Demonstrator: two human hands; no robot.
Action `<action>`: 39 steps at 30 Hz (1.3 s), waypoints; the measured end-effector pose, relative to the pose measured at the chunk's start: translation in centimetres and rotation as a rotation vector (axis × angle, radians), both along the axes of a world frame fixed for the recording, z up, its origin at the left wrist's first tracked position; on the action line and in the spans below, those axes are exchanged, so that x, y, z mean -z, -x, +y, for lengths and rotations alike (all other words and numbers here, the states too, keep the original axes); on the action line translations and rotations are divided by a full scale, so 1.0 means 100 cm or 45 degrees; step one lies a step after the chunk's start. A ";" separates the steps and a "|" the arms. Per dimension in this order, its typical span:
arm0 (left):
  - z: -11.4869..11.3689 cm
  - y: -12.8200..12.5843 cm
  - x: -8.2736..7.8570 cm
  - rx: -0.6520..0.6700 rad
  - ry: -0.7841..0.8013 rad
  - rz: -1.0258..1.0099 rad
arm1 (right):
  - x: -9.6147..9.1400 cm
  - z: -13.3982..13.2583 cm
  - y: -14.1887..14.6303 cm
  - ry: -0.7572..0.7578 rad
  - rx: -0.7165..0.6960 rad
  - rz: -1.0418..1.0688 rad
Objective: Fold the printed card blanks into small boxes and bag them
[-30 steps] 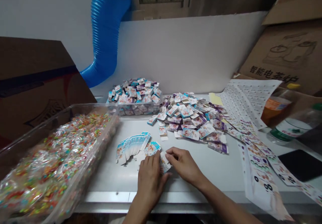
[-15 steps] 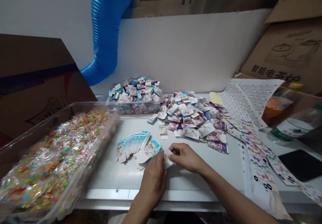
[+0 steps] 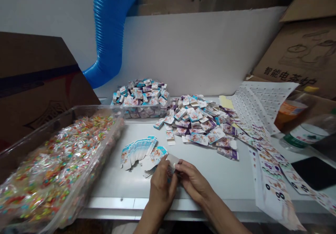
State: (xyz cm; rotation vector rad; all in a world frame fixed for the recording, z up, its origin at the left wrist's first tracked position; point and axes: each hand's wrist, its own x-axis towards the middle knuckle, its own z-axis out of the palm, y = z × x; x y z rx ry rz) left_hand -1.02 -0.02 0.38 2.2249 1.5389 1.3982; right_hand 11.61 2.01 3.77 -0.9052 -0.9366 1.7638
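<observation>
My left hand [image 3: 162, 183] and my right hand [image 3: 193, 181] pinch a small white printed paper carton [image 3: 172, 163] between their fingers, low on the steel table [image 3: 210, 181]. Part of the carton is hidden by my fingers. Just left of my left hand lies a fanned row of flat blue-and-white cartons [image 3: 138, 151], with a loose carton [image 3: 157, 157] at its end touching my left fingers. Farther off, above my hands, spreads a heap of folded purple-and-white cartons [image 3: 199, 122].
A clear plastic bin of wrapped colourful sweets [image 3: 60, 164] fills the left side. Behind it, a clear tray [image 3: 140, 112] holds more cartons. Printed sticker sheets [image 3: 270, 178] lie on the right, near a black tablet-like object [image 3: 315, 172] and a plastic bottle [image 3: 307, 132].
My right hand has dropped lower on the table and closer to my left. The white carton now stands more upright between my fingers. The view has shifted slightly.
</observation>
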 end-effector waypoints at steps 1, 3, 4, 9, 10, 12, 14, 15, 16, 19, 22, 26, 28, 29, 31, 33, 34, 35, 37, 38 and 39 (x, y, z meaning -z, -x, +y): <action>0.000 0.001 0.000 0.016 0.016 0.012 | 0.000 -0.001 0.001 -0.039 0.033 -0.106; 0.000 0.002 0.001 0.041 0.032 0.039 | -0.002 -0.004 0.003 -0.242 0.104 -0.408; 0.000 0.002 0.001 0.053 0.028 0.050 | -0.003 -0.006 0.004 -0.381 0.135 -0.562; -0.002 0.005 0.003 0.050 0.021 0.034 | -0.004 -0.012 0.004 -0.657 0.172 -0.896; -0.002 0.005 0.004 0.034 0.032 0.019 | -0.005 -0.011 0.003 -0.611 0.168 -0.903; -0.003 0.005 0.007 0.013 0.032 0.004 | -0.006 -0.008 0.002 -0.542 0.157 -0.926; -0.003 0.004 0.010 0.007 0.002 0.015 | -0.008 -0.005 0.001 -0.578 0.145 -1.015; -0.003 0.004 0.012 0.011 -0.014 0.023 | -0.009 -0.005 0.000 -0.642 0.144 -1.102; -0.002 0.004 0.013 0.017 -0.023 0.028 | -0.010 -0.006 0.001 -0.729 0.148 -1.215; -0.002 0.003 0.017 0.046 -0.045 0.023 | -0.009 -0.014 0.004 -1.066 0.166 -1.564; -0.003 0.004 0.018 0.035 -0.011 -0.011 | -0.004 -0.024 0.009 -1.385 0.189 -1.724; -0.007 0.007 0.016 0.050 0.053 0.016 | 0.003 -0.028 0.007 -1.492 0.179 -1.753; -0.008 0.007 0.013 0.102 0.041 0.074 | 0.003 -0.025 0.003 -1.408 0.101 -1.714; -0.009 0.006 0.012 0.130 0.034 0.103 | 0.003 -0.024 0.001 -1.355 0.051 -1.685; -0.009 0.004 0.009 0.172 0.046 0.134 | 0.001 -0.022 -0.002 -1.277 -0.042 -1.659; -0.010 0.002 0.006 0.179 0.104 0.103 | -0.003 -0.018 -0.006 -1.247 -0.109 -1.712; -0.010 0.001 0.005 0.170 0.143 0.071 | -0.006 -0.014 -0.009 -1.241 -0.153 -1.743; -0.010 0.000 0.004 0.149 0.174 0.036 | -0.011 -0.007 -0.012 -1.228 -0.209 -1.749; -0.010 0.000 0.002 0.063 0.187 -0.030 | -0.023 0.017 -0.024 -1.143 -0.279 -1.631; -0.010 0.002 0.001 0.011 0.164 -0.051 | -0.030 0.033 -0.030 -1.078 -0.269 -1.512; -0.009 0.004 0.000 -0.038 0.133 -0.059 | -0.037 0.049 -0.037 -0.953 -0.151 -1.365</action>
